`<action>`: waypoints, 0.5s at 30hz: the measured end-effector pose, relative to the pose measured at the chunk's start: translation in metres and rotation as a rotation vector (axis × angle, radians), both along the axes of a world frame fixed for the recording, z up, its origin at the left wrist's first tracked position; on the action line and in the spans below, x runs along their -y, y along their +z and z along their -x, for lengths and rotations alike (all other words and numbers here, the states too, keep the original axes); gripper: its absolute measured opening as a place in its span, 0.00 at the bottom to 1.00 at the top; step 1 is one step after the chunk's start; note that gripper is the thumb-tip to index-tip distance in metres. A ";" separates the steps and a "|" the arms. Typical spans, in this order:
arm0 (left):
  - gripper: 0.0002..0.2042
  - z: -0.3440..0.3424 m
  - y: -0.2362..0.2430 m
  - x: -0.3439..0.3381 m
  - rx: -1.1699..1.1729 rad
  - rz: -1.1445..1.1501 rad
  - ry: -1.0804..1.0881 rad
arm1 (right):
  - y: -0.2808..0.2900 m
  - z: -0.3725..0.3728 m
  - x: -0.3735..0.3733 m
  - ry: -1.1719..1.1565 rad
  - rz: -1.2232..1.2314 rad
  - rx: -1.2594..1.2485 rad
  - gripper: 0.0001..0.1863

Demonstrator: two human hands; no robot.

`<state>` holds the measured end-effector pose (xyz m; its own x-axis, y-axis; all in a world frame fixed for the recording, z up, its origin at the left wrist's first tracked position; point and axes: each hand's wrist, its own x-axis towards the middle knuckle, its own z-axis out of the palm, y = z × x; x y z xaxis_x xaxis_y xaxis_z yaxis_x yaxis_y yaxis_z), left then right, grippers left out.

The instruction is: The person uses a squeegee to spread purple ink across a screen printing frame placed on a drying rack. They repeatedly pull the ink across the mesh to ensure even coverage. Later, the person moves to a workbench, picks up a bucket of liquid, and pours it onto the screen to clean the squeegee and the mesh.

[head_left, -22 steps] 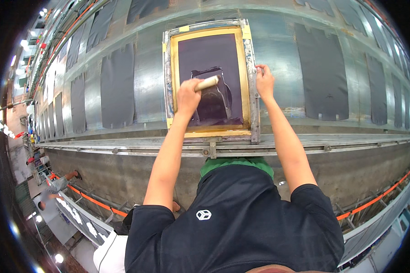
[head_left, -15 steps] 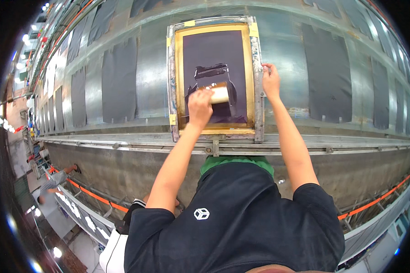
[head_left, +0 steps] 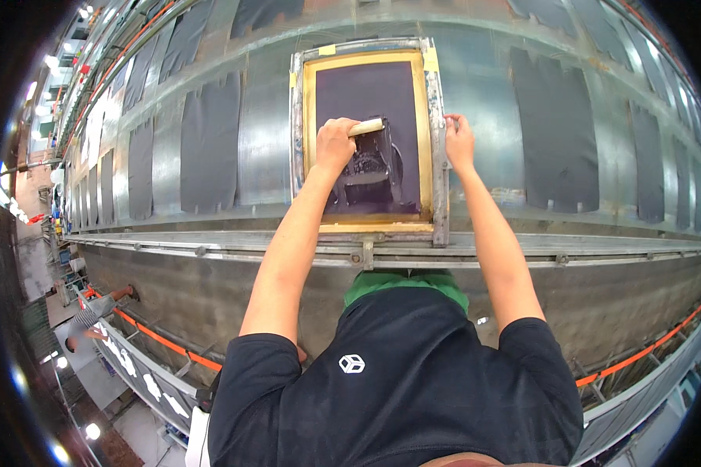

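Left hand (head_left: 335, 146) is closed around one end of a pale squeegee (head_left: 368, 126), fingers wrapped over it, the free part of the tool projecting to the right at a slight upward slant. Position of the squeegee: within the opening of a rectangular screen frame (head_left: 441, 194), over the dark mesh (head_left: 358, 82), right of the mesh's centre line. Contact between its lower edge and the mesh is hidden by the tool itself. Glossy dark ink (head_left: 366, 167) lies in an uneven patch below the squeegee, with a smooth, paler band across it and streaks at the right. A yellow border (head_left: 422, 117) runs around the mesh; yellow tape (head_left: 431, 59) is noted at the frame's upper right corner. Right hand (head_left: 460, 145) is at the frame's right outer edge, fingers loosely bent, the fingertips at the edge; whether they pinch it or merely touch it cannot be determined. The frame rests on a long metal table (head_left: 483, 109), its lower end beside a metal rail (head_left: 288, 246). Dark sheets lie flat on the table on both sides, the nearest being a left sheet (head_left: 210, 148) and a right sheet (head_left: 557, 132), both apart from the frame. At far lower left, another person (head_left: 92, 315) in striped clothing is beyond an orange bar (head_left: 163, 342).
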<state>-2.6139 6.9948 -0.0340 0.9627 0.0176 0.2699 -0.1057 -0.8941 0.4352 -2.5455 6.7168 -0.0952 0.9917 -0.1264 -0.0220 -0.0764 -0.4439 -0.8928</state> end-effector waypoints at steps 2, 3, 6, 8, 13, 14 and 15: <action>0.15 0.020 -0.005 0.009 0.036 -0.053 -0.012 | -0.010 -0.005 0.000 0.003 -0.010 0.074 0.12; 0.15 0.037 -0.008 0.016 0.012 -0.025 -0.039 | -0.011 -0.004 0.002 -0.004 -0.007 0.042 0.12; 0.16 0.095 -0.024 0.033 0.049 -0.009 -0.084 | 0.003 -0.006 0.001 0.003 -0.034 -0.117 0.12; 0.17 0.125 -0.015 0.045 0.080 -0.013 -0.123 | -0.010 -0.014 0.003 0.007 -0.045 -0.078 0.12; 0.20 0.158 -0.004 0.049 0.074 0.093 -0.092 | -0.018 -0.038 0.012 0.029 -0.028 0.004 0.12; 0.20 0.163 0.003 0.046 0.061 0.102 -0.083 | -0.020 -0.039 0.018 0.024 -0.005 0.016 0.12; 0.20 0.166 0.005 0.039 0.080 0.110 -0.072 | -0.015 -0.042 0.020 0.028 0.031 0.059 0.12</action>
<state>-2.7799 6.9560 -0.0291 0.9381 -0.0173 0.3458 -0.2062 -0.8302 0.5179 -2.5038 6.6965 -0.1098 0.9943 -0.0986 0.0403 -0.0112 -0.4728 -0.8811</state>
